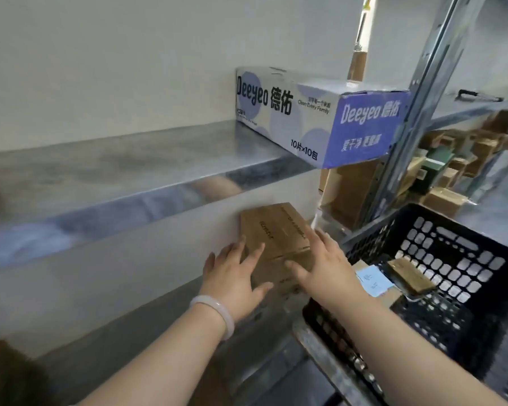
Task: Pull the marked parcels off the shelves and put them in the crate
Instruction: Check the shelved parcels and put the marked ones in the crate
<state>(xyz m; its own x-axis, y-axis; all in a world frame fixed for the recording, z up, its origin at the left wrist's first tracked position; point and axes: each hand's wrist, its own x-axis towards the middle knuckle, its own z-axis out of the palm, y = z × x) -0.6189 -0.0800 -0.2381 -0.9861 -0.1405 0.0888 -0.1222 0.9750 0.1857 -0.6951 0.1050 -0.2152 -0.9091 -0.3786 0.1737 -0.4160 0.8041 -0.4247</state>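
On the lower shelf (144, 323), both my grips rest flat on a brown parcel (279, 230).
My left grip (235, 276), a pale bracelet (217, 310) at its wrist, and my right grip (326, 265) are released, fingers straight and spread, touching the parcel's near end from either side. Just to my right stands the black crate (440, 253), with other parcels (408, 273) inside. A Deeyeo carton (305, 118) sits on the shelf above.

I see a pale plain wall (129, 68) at 11 o'clock, a grey metal shelf (100, 171) across 9 o'clock, a perforated steel upright (408, 118) at 1 o'clock, further racking (481, 109) with brown cartons (481, 145) at 3 o'clock, soft even light
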